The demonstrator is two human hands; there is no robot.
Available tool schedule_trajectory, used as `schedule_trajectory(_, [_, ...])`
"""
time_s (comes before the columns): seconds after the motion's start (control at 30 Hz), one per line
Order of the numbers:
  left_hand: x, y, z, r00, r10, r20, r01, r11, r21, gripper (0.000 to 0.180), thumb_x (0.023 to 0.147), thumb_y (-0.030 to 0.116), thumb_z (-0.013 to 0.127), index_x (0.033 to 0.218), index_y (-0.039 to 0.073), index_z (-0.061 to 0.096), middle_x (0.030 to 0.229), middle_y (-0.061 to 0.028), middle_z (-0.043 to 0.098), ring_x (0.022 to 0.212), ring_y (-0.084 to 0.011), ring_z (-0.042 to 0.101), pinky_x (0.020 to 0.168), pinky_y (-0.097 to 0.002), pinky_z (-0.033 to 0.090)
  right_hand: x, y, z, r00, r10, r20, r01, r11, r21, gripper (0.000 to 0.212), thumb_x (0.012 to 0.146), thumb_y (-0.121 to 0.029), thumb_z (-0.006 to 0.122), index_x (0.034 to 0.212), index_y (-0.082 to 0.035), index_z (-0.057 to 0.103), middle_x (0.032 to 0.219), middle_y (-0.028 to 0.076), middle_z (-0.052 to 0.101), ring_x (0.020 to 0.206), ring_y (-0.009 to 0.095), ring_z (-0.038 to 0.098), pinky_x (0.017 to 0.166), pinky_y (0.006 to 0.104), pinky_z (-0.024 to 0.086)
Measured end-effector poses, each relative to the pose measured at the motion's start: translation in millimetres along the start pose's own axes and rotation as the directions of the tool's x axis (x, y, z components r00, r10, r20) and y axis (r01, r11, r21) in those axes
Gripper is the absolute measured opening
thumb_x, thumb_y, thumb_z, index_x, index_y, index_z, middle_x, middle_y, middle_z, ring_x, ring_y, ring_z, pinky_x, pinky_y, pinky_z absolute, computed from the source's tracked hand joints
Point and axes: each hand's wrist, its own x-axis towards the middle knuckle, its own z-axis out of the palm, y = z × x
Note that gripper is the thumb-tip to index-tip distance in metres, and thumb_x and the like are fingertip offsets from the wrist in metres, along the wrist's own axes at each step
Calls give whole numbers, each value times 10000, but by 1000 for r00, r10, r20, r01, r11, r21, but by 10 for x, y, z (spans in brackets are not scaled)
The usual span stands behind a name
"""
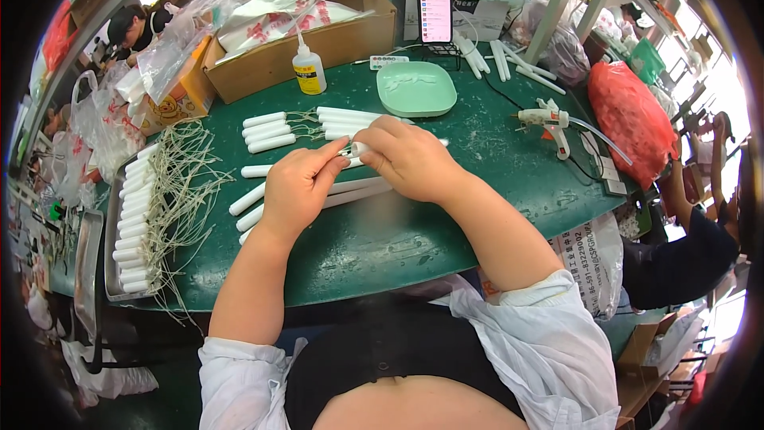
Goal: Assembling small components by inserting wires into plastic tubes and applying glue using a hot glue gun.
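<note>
Over the middle of the green table my two hands meet. My right hand (410, 161) is closed round a white tube (358, 148), whose round end shows between its fingers and thumb. My left hand (296, 183) pinches with thumb and forefinger right at that end; what is in the pinch is too small to make out. Beneath and beside the hands lie several long white tubes (356, 198). Just beyond my left hand rest short white cylinders (270, 142), joined by thin cords (302, 121) to more white tubes (338, 115) on their right.
At left, a metal tray (112, 215) holds white cylinders with tangled cords (179, 191). Farther back stand a glue bottle (309, 72), a pale green dish (416, 89), a cardboard box (350, 36) and a phone (434, 13). A glue gun (549, 123) and a red bag (629, 119) lie at right.
</note>
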Motion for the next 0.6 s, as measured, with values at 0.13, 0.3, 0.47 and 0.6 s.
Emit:
schedule_trajectory(0.13, [-12, -46, 37, 996, -89, -4, 89, 994, -65, 249, 911, 177, 666, 1135, 77, 709, 849, -97, 716, 729, -245, 648, 670, -331, 509, -12, -35, -20, 999, 24, -39, -23, 999, 38, 364, 912, -256, 642, 1200, -55, 546, 1053, 128, 622, 925, 354, 630, 784, 442, 501])
schedule_trajectory(0.3, [17, -15, 23, 990, -143, -7, 138, 967, -213, 211, 913, 166, 660, 1097, 75, 711, 870, -94, 724, 779, -251, 674, 688, -323, 520, 7, 5, -7, 999, 48, 11, -48, 999, 7, 298, 928, -243, 619, 1173, -78, 574, 1028, 128, 637, 909, 356, 633, 772, 441, 509])
schedule_trajectory(0.47, [33, -12, -3, 999, 47, 8, -47, 999, 23, 193, 896, 133, 666, 1072, 79, 723, 889, -88, 729, 799, -251, 679, 691, -326, 526, 5, -10, -5, 997, 74, -34, -72, 997, 33, 192, 953, -201, 574, 1114, -104, 615, 1015, 122, 651, 912, 350, 633, 767, 435, 513])
schedule_trajectory(0.6, [25, -20, 21, 996, 82, -46, -80, 995, 56, 209, 880, 134, 680, 1077, 86, 729, 892, -82, 727, 766, -253, 663, 675, -337, 522, 16, 65, 23, 1000, 2, 2, -2, 1000, 30, 200, 954, -199, 572, 1109, -73, 581, 990, 145, 668, 914, 364, 636, 766, 440, 510])
